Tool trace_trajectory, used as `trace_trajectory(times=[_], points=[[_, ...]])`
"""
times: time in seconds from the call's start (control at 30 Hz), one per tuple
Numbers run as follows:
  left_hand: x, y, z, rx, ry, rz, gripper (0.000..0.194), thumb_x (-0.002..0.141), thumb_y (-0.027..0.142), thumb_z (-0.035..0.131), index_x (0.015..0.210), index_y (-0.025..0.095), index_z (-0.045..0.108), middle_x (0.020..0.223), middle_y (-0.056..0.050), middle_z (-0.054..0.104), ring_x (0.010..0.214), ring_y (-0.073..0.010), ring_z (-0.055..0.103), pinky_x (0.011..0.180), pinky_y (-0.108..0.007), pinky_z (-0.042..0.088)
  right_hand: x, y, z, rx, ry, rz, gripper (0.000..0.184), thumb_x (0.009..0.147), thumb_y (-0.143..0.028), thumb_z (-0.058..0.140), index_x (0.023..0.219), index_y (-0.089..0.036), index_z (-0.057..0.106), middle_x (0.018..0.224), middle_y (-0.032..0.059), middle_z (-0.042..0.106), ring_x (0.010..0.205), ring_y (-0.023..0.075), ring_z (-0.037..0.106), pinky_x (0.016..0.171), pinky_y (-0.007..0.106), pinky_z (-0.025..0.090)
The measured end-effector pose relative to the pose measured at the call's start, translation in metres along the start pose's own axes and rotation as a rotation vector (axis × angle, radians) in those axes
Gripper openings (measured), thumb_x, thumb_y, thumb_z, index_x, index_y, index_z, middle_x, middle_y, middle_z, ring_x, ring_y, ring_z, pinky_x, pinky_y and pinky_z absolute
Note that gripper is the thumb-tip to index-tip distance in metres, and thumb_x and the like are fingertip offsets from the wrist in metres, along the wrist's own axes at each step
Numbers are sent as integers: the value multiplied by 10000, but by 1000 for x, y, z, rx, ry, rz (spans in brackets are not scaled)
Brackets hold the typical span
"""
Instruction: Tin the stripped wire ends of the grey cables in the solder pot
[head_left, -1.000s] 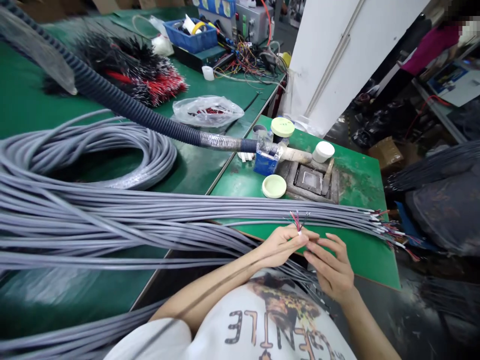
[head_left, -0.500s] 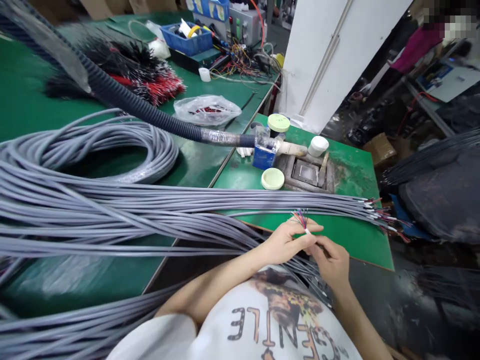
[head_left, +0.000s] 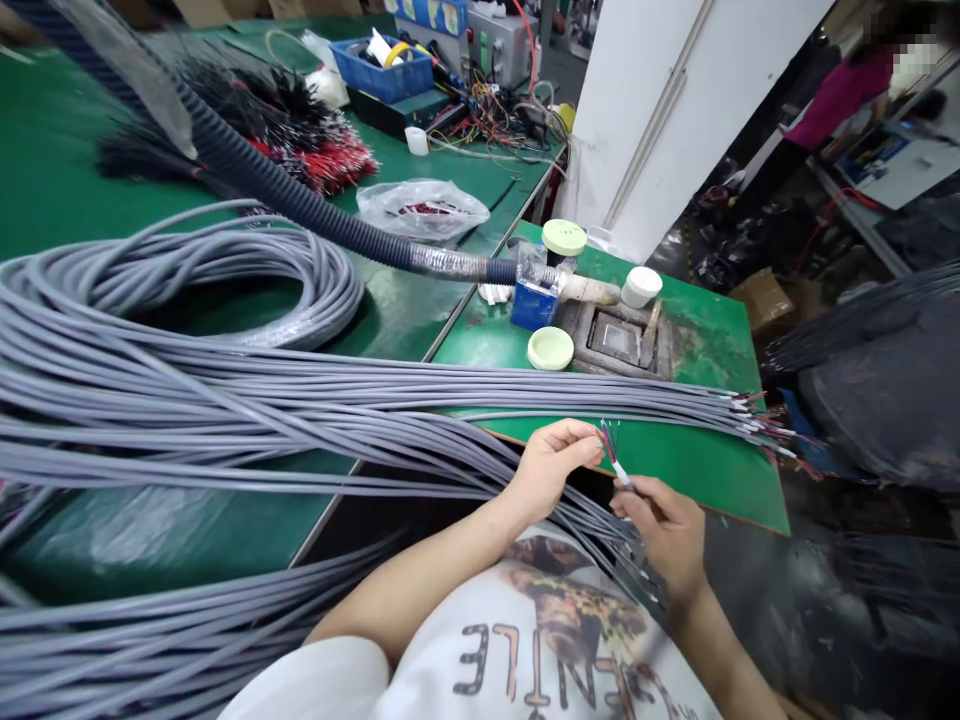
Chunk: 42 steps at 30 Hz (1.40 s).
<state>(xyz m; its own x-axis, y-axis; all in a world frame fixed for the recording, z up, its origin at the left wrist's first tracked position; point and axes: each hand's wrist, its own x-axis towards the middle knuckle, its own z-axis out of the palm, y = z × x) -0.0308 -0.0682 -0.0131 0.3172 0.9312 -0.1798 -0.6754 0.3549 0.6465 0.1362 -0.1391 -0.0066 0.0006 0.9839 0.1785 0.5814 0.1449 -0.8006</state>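
LEFT HAND: the left hand [head_left: 553, 465] is curled, fingers loosely together, tips just beside the coloured cores [head_left: 609, 438]. From my feed I can't tell if they touch.
RIGHT HAND: the right hand [head_left: 664, 530] pinches the white-sleeved cable end [head_left: 619, 472] between thumb and fingers, just below the cores.
CABLE END POSITION: held up in the air between the hands, over the green surface [head_left: 697, 470], near its front edge. The grey sheath drops away below the right hand.
HANDLING: I'd judge the cable light and flexible but springy. The thin cores look soft and easy to bend or splay, and the sleeve looks smooth, maybe slippery.
HOLD POINT: I'd grip the grey sheath or the sleeve, not the bare cores.
BUNDLE: a long grey cable bundle [head_left: 225, 400] lies across the surface, its far ends fanned out at the right, coloured cores showing. A grey cable coil [head_left: 300, 290] sits behind it.
NEARBY: a corrugated hose [head_left: 300, 212] ends at a blue box [head_left: 534, 305], beside a metal-framed tray [head_left: 619, 338] and a pale green lid [head_left: 550, 348]. Further back, a red-and-black wire bundle [head_left: 322, 160] and a plastic bag [head_left: 424, 210].
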Motion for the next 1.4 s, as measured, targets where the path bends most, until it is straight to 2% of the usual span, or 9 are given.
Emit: trace_trajectory(times=[0.1,0.27,0.43,0.57,0.73,0.9,1.1,1.23,1.4], points=[[3,1,2,35,11,25,208,643,300,787,739,150,679,670,-13,663,600,-111,576,658,-265,484,11,-5,-6,30,-96,36,138,805,-281,625,904,-214,694,741,24,708,640,175,653,619,277,519],[7,5,7,223,-77,70,197,726,334,719,753,144,676,723,-32,662,674,-148,607,685,-293,492,48,-26,-12,250,-328,193,211,787,-347,640,900,-169,651,639,-2,651,562,137,591,539,240,469],[16,7,6,463,-33,295,143,790,304,666,766,163,672,747,-23,617,712,-134,544,708,-267,439,72,-35,-5,276,-155,227,162,823,-340,609,798,-180,603,479,-56,522,428,91,481,451,206,380],[23,4,6,426,-38,292,157,803,317,648,773,163,654,743,-18,602,705,-131,528,692,-253,429,78,-33,-4,267,-36,121,130,829,-318,600,821,-189,612,598,-23,592,529,113,555,530,229,448],[26,-4,9,334,-5,252,192,782,352,664,766,162,638,751,-14,612,709,-132,538,693,-243,433,86,-28,-7,147,-100,36,144,754,-303,683,824,-191,626,700,-7,593,623,120,536,567,228,447],[25,-10,10,319,-21,260,179,807,344,639,783,167,634,765,-17,614,720,-135,549,701,-248,437,89,-26,-5,130,-20,32,105,792,-284,644,758,-193,607,674,-17,569,623,117,517,595,234,434],[28,-11,7,509,29,393,172,821,341,620,756,184,642,745,-27,592,728,-154,530,722,-268,426,95,-25,-6,165,-87,43,150,823,-292,605,719,-185,598,658,-15,538,633,121,493,604,245,409],[34,-15,8,530,24,357,187,836,352,598,781,178,640,771,-32,605,739,-156,537,725,-264,431,103,-25,-9,155,-88,41,163,844,-313,579,743,-185,593,645,-22,509,597,109,467,572,238,380],[46,-6,-2,746,-70,406,161,863,310,563,837,177,650,806,-42,645,779,-167,567,757,-286,441,138,-16,-27,-101,-12,2,196,839,-340,564,733,-178,592,607,-35,488,532,92,418,523,227,327]])
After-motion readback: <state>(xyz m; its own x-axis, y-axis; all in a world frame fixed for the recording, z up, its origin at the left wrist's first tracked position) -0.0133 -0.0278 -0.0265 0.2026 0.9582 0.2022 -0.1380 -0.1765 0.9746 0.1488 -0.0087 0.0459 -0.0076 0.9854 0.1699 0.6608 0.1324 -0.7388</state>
